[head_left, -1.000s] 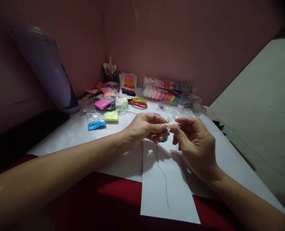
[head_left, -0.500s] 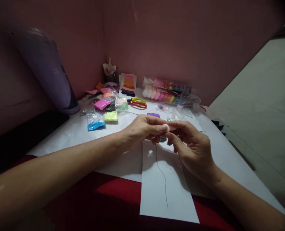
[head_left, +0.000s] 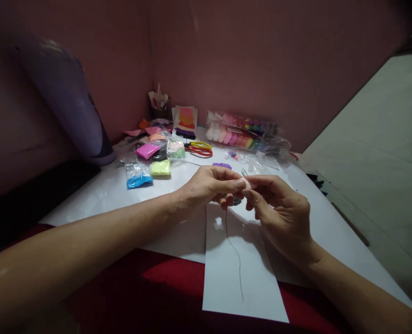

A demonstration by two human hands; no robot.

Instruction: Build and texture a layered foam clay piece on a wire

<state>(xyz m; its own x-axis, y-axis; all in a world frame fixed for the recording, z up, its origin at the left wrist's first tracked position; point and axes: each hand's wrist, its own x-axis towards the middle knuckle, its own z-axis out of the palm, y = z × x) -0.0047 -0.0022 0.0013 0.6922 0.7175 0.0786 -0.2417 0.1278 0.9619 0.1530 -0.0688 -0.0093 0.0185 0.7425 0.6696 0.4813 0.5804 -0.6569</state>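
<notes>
My left hand (head_left: 206,185) and my right hand (head_left: 278,208) meet above a white paper sheet (head_left: 247,278). Both pinch a small pale pink clay piece (head_left: 249,184) between thumbs and fingertips. A thin dark wire (head_left: 235,250) hangs from under my left fingers and trails down over the sheet. A small dark object (head_left: 237,201) lies on the paper just beneath my fingers, mostly hidden.
Small clay bags lie at the back left: blue (head_left: 139,180), yellow-green (head_left: 160,168), pink (head_left: 147,150). Red-and-yellow scissors (head_left: 199,148), a purple clay shape (head_left: 222,165) and a multicolour clay pack (head_left: 242,132) sit further back. A purple cushion (head_left: 66,102) leans on the wall.
My right hand has closed in on the left, so the pink piece is now mostly covered by the fingertips. The wire hangs in the same place.
</notes>
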